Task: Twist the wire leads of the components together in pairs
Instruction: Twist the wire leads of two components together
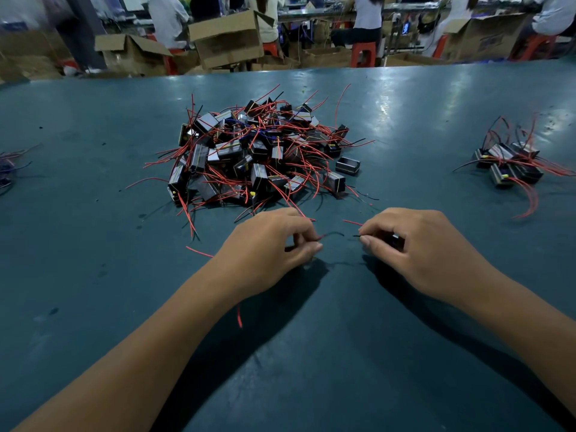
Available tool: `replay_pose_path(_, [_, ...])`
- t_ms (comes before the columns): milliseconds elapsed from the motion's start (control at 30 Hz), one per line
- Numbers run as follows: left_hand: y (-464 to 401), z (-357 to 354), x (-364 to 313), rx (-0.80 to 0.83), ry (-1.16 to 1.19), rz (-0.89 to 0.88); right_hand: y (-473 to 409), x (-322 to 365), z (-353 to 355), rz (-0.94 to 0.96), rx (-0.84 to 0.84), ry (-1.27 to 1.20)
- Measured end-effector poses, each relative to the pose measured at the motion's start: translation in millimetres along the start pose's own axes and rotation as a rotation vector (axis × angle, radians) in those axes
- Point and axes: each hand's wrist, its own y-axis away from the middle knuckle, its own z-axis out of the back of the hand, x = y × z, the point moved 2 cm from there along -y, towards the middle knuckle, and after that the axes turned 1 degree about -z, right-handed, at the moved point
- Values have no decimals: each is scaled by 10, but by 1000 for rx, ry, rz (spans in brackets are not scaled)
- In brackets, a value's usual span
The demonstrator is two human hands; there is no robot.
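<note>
Hands [268, 241] [414, 244] curled, pinching leads [333, 234].

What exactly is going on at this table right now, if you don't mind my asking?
A person is pairing up component leads. The left hand pinches a red and black wire, and the right hand holds a small black component with its lead. The ends are not yet joined. A big pile waits behind; a smaller group lies at right.

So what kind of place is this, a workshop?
Most likely a small electronics assembly factory: a heap of black components with red leads lies on a long green worktable, with open cardboard cartons and seated workers behind.
</note>
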Motion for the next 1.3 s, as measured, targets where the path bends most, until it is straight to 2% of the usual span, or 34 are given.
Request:
replay_pose_path(133, [4,-24,19,13,17,2,-6,16,26,20,-36,-14])
replay_pose_path(333, [3,-73,-44,-35,115,11,5,-5,-8,-53,-28,-189])
replay_pose_path(467, [6,-80,-87,-39,166,8,7,34,-23,-79,-60,-202])
replay_pose_path(767, [0,-96,-169,-29,271,-11,6,84,-74,-150,6,-344])
replay_pose_path(1300, [9,-207,-251,-70,324,39,-6,177,-119,-376,24,-769])
